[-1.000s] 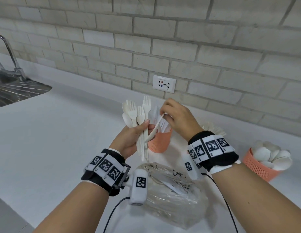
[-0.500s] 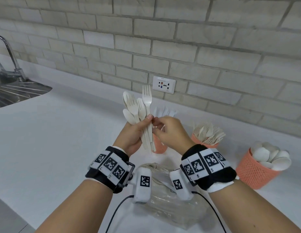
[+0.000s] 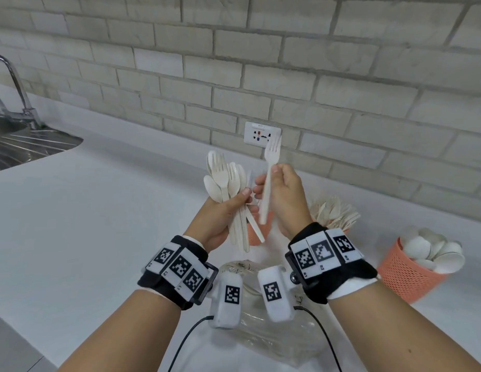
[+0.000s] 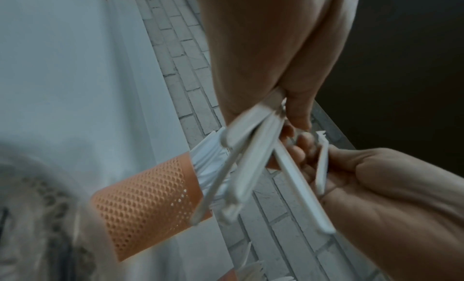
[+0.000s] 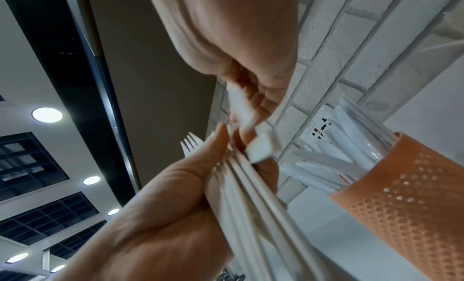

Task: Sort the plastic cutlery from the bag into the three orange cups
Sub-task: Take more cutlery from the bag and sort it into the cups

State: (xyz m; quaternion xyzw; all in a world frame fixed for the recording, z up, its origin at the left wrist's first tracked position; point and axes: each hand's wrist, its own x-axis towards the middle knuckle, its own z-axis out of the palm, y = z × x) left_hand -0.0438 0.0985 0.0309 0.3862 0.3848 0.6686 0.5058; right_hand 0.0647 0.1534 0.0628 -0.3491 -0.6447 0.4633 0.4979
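My left hand (image 3: 220, 213) grips a bundle of white plastic forks and spoons (image 3: 226, 181) upright above the counter. My right hand (image 3: 281, 196) pinches a single white fork (image 3: 268, 173), tines up, just right of the bundle. Behind the hands stands an orange mesh cup (image 3: 254, 232) with clear knives (image 5: 356, 144); it shows in the left wrist view (image 4: 145, 202) and the right wrist view (image 5: 411, 202). A second orange cup (image 3: 341, 229), mostly hidden, holds forks (image 3: 333, 213). A third orange cup (image 3: 405, 272) at right holds spoons. The clear plastic bag (image 3: 277, 339) lies under my wrists.
A steel sink with a tap (image 3: 16, 140) sits at the far left of the white counter (image 3: 99, 224). A brick wall with a socket (image 3: 262, 134) runs behind the cups. The counter's front edge is at lower left.
My right hand came back from the knife cup to the bundle, took one fork out of it and lifted it up to the right. The left hand keeps holding the bundle.
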